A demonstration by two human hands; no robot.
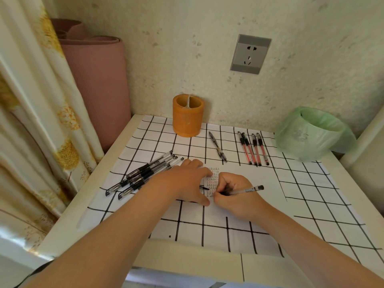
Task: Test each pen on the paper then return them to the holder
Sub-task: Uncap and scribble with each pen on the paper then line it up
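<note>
My right hand (234, 194) grips a clear black-ink pen (247, 190), its tip down on a small paper (212, 181) covered with rows of written marks. My left hand (187, 181) lies flat beside the paper, fingers spread, pressing its left edge; it holds nothing. Under its thumb pokes out a short black piece (204, 187), which I cannot identify. An orange cylindrical holder (188, 116) stands at the back by the wall. Several black pens (145, 173) lie in a pile at the left. One dark pen (217, 146) lies alone behind the paper. Several red pens (254, 149) lie in a row at the right.
The table (99, 179) is covered with a white cloth of black grid lines. A bin lined with a green bag (313, 134) stands at the back right. A rolled pink mat (97, 80) and a curtain (31, 100) stand at the left. A wall socket (250, 54) is above.
</note>
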